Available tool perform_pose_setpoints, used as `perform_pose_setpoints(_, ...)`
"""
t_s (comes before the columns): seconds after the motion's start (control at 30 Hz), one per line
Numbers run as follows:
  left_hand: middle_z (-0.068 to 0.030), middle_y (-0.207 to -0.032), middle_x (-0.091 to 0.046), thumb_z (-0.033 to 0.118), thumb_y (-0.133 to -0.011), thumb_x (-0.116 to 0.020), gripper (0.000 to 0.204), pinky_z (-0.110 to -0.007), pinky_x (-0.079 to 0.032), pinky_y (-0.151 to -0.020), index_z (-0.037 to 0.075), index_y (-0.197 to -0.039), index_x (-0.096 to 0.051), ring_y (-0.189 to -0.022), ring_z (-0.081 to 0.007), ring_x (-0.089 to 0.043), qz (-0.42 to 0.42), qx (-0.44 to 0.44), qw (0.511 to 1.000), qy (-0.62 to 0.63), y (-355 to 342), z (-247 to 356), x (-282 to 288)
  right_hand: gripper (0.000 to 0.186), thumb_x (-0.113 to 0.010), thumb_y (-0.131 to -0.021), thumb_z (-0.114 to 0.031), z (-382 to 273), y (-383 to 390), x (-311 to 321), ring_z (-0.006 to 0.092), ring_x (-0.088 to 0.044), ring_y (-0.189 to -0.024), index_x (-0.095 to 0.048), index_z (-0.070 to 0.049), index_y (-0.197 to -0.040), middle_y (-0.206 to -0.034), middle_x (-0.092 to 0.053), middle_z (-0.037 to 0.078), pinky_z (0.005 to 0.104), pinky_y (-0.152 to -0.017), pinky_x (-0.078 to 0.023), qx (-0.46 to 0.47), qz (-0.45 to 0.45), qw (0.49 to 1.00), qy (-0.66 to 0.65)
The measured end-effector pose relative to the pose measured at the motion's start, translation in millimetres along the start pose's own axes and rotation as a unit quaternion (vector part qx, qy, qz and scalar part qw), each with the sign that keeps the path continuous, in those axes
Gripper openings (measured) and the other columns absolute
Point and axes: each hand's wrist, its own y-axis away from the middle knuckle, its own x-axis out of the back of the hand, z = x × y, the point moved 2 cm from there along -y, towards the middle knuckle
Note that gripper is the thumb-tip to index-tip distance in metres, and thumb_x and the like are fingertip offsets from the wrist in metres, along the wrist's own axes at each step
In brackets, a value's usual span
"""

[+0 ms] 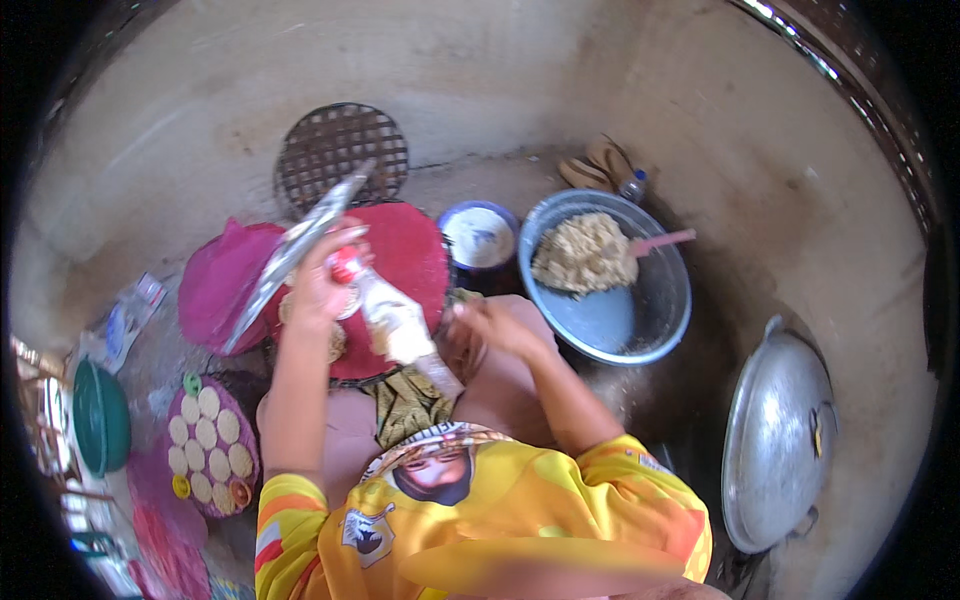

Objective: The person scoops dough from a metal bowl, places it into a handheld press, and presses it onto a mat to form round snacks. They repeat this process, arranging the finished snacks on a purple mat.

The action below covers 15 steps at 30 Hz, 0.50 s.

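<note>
My left hand (325,275) is raised over a red round board (405,240), fingers closed on the edge of a thin shiny silver sheet (300,240) that slants up and away. Against the same hand lies the red-capped neck of a clear plastic bottle (385,295), with something pale inside; its wide end slopes toward my lap. Whether the hand grips the bottle too is unclear. Small pale dough rounds (335,345) lie partly hidden on the board, behind my forearm. My right hand (490,322) is beside my knee, fingers loosely bent and apart, with nothing visible in them.
A grey basin (670,325) holds dough and a pink-handled tool. Beside it stands a bowl of white powder (480,237). At left are a purple tray (245,405) of pale rounds, a magenta cover (220,290) and a green basin (100,415). A metal lid (775,450) leans right.
</note>
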Motion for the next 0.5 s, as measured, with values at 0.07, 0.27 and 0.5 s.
perform_pose_setpoints(0.07, -0.0077, -0.079, -0.055, 0.011, -0.072, -0.061, 0.023, -0.031, -0.045, -0.061, 0.000, -0.091, -0.054, -0.068, -0.0173, -0.054, -0.011, -0.041, 0.999, -0.015, 19, 22, 7, 0.030, -0.053, -0.082, -0.034, 2, 2, 56, 0.0259, -0.060, -0.072, -0.064, -0.008, -0.089, -0.079, -0.062, 0.014, 0.0354, -0.067, -0.045, 0.049, 0.210, 0.944, 0.249)
perform_pose_setpoints(0.27, -0.0056, -0.088, -0.041, 0.031, -0.069, -0.065, 0.041, -0.029, -0.034, -0.068, 0.002, -0.093, -0.047, -0.076, -0.0154, -0.043, -0.097, -0.117, 0.982, -0.108, 94, 93, 40, 0.015, -0.053, -0.075, -0.018, 43, -4, 197, 0.0247, -0.062, -0.075, -0.067, -0.015, -0.078, -0.078, -0.064, 0.010, 0.0362, -0.062, -0.048, -0.136, 0.225, 0.687, 0.677)
perform_pose_setpoints(0.5, -0.0083, -0.094, -0.047, 0.012, -0.064, -0.070, 0.042, -0.026, -0.038, -0.071, 0.001, -0.100, -0.050, -0.080, -0.0165, -0.047, 0.006, -0.249, 0.917, -0.311, 140, 116, 78, 0.020, -0.051, -0.075, -0.015, 83, -12, 225, 0.0233, -0.063, -0.079, -0.067, -0.011, -0.087, -0.087, -0.065, 0.009, 0.0355, -0.056, -0.049, -0.353, 0.027, 0.550, 0.756)
